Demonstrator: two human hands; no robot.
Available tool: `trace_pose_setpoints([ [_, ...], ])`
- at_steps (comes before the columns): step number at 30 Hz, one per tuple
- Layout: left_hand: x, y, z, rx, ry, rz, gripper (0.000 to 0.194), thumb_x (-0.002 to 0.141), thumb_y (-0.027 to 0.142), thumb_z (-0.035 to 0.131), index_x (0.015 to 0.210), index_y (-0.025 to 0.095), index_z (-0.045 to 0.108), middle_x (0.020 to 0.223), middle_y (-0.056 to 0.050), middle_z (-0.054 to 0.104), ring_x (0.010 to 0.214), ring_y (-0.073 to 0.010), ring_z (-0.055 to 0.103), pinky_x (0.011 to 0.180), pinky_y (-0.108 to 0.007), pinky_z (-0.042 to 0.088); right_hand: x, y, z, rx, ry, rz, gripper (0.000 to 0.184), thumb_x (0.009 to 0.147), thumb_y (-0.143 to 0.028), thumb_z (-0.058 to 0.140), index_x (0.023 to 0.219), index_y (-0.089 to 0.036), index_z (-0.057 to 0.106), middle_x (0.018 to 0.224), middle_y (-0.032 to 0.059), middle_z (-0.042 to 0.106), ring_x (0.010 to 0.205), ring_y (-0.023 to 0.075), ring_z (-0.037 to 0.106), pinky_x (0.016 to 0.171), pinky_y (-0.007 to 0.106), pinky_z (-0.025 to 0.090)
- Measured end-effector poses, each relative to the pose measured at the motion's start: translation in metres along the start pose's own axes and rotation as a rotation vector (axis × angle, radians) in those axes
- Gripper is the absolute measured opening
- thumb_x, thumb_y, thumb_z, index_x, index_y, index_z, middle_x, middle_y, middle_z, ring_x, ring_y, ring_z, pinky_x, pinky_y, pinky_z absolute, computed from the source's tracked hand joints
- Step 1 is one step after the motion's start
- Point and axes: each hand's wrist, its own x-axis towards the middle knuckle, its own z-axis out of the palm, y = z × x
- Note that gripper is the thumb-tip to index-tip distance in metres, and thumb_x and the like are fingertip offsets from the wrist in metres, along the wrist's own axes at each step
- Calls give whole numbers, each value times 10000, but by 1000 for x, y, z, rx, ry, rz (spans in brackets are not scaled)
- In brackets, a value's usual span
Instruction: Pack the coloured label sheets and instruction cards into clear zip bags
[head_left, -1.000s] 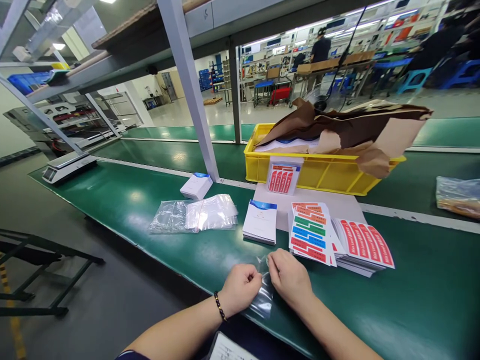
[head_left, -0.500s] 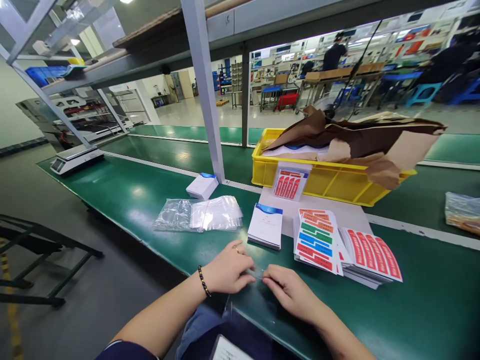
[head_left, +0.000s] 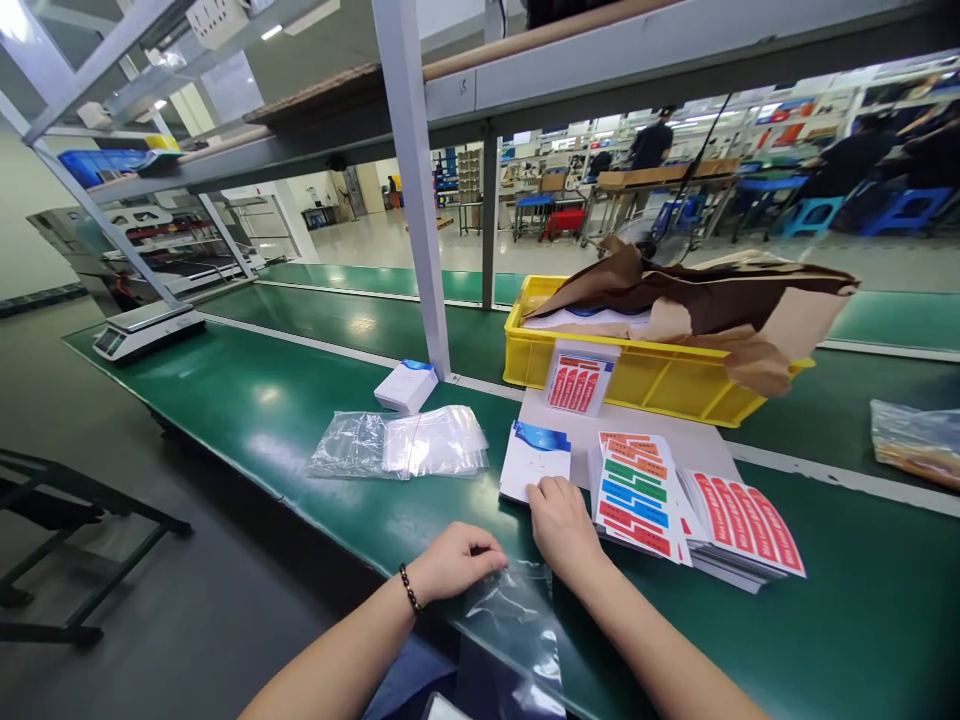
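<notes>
Clear plastic bag (head_left: 517,615), likely limp and slippery, is pinched near its upper edge by the left hand (head_left: 454,562). Beyond, stacked white booklets (head_left: 534,466), probably best edge-gripped, are touched by the right hand (head_left: 562,522), shifted there from the bag since the earlier frame; whether any is gripped cannot be told.

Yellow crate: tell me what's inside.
Crumpled brown paper fills most of the yellow crate's top and hangs over its near rim. Something white with blue shows at the left. Anything deeper is covered by the paper and walls.
</notes>
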Motion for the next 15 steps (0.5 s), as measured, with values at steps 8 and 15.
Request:
trace_pose_setpoints([
  [8,18,-5,11,-1005,-150,-339,540,756,543,451,981,73,593,694,-85,629,560,-148,586,538,-259,445,-41,-28,-64,238,-15,-242,177,817,-160,421,856,-170,593,777,61,510,771,179,461,731,340,375],
  [15,20,-1,26,-1082,-274,-293,352,675,184,652,989,33,603,996,-188,625,874,-255,607,857,-413,404,-63,57,-75,-158,106,58,341,761,-334,497,1043,-148,542,1066,152,503,992,308,448,814,484,343],
])
